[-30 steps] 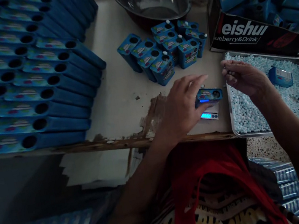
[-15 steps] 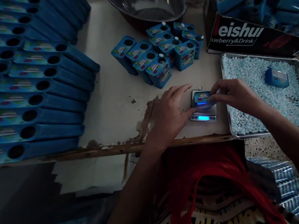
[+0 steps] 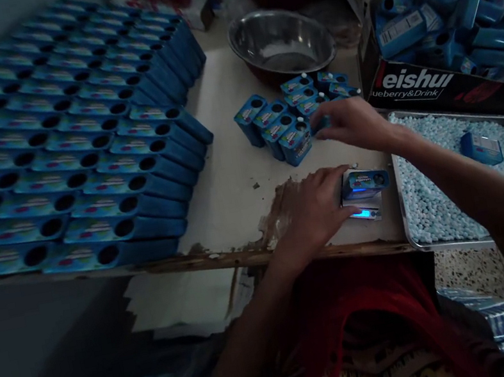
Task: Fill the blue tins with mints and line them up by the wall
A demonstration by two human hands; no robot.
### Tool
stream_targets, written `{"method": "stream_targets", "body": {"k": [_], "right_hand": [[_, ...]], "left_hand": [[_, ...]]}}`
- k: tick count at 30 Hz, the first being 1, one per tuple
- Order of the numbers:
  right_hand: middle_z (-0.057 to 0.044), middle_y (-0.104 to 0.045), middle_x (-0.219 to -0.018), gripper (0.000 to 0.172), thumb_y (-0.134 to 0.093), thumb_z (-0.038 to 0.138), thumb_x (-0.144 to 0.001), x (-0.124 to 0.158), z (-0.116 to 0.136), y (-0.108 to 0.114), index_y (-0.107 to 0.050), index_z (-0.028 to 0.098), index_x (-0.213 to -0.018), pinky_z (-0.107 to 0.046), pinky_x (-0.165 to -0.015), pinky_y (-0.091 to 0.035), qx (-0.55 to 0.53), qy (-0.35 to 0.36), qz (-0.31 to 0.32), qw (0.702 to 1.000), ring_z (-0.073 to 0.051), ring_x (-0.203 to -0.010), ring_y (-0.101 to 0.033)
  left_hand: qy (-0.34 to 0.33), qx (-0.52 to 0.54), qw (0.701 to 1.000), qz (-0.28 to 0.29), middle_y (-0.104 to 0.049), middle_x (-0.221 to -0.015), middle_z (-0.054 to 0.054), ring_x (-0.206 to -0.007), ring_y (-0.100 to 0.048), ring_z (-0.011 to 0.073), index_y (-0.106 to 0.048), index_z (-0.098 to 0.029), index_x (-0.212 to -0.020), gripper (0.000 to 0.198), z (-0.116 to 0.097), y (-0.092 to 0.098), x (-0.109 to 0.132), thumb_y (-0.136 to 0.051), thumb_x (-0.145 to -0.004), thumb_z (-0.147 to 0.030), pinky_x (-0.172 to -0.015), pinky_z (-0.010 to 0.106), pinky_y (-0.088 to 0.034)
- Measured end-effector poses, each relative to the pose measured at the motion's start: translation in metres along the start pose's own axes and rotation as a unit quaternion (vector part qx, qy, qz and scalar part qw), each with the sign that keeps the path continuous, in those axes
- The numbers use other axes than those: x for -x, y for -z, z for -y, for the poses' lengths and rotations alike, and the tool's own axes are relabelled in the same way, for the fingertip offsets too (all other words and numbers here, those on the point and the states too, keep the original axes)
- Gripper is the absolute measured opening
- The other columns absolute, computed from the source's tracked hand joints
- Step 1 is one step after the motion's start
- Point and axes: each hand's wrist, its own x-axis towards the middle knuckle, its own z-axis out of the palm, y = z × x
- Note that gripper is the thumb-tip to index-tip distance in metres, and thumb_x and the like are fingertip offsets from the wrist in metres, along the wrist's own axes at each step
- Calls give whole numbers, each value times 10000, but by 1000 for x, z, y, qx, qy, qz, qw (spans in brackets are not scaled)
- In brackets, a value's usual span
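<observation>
A small blue candy box (image 3: 364, 180) with a dark round hole in its top stands on a small digital scale (image 3: 368, 213) with a lit display. My left hand (image 3: 317, 209) is spread around the scale's left end, thumb over the display's edge, fingers behind the box. Among a group of blue boxes (image 3: 297, 144), my right hand (image 3: 352, 122) has its fingers curled on the front-right box (image 3: 321, 123), mostly hidden by them. Small white pieces sit at the holes of several boxes.
Right of the scale, a metal tray (image 3: 404, 207) holds pale blue candies (image 3: 438, 194) and a blue box (image 3: 481, 148) lying in them. A black carton (image 3: 429, 86) of blue boxes stands behind. Rows of blue boxes (image 3: 95, 157) fill the left. A metal bowl (image 3: 280, 47) is farther back.
My right hand has left the box on the scale and reached up-left to the grouped boxes. My left hand has closed in around the scale. The view has shifted, showing more at the back left.
</observation>
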Motion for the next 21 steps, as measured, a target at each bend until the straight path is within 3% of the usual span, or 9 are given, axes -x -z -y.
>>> {"method": "stream_targets", "body": {"k": [3,8,12,15,18,21], "right_hand": [[-29,-751,-841,266,-885,124,-797,-38,-6,-22,-837,240,-1031,-372,-885,-465,121,32,87,988,-298,-981,-719],[-15,-798,-888,117,-811,127,-887,-46,-12,-37,-826,226,-948,-345,-890,-480,152,32,99,983,-263,-1073,-745],[47,-752,-755,81,-795,112,-898,-30,-8,-31,-807,168,-841,-243,-823,-435,73,-15,72,995,-153,-1065,-739],[38,-769,-777,255,-691,253,-1033,-12,-4,-12,-814,107,-863,-219,-809,-418,18,-55,-4,998,-140,-1077,-723],[-36,-834,-969,297,-703,315,-1043,14,2,16,-851,58,-1029,-273,-881,-459,122,-89,-8,989,-191,-1106,-727],[-117,-848,-1089,277,-738,272,-1000,47,8,38,-872,90,-1159,-363,-912,-483,255,-131,5,958,-271,-1089,-744]], "left_hand": [[39,6,999,-25,-740,-1448,132,-1357,-691,370,-678,-227,-1501,783,20,2,19,-1021,-803,-314,-1163,510,-562],[74,32,994,-69,-753,-1428,109,-1329,-717,349,-703,-264,-1457,657,45,5,35,-966,-858,-318,-1151,504,-586],[-20,-17,998,-58,-767,-1415,132,-1324,-720,364,-708,-237,-1443,627,23,-1,14,-965,-881,-345,-1164,515,-582],[-117,-47,992,-24,-746,-1460,156,-1371,-698,353,-669,-194,-1496,661,-5,-8,-7,-946,-900,-266,-1193,484,-572],[-150,-87,985,18,-714,-1510,169,-1406,-674,354,-640,-175,-1535,682,-27,-20,-23,-916,-912,-200,-1204,483,-564],[-105,-140,983,63,-752,-1427,166,-1317,-709,367,-670,-167,-1490,611,-38,-30,-31,-876,-916,-140,-1113,493,-606]]}}
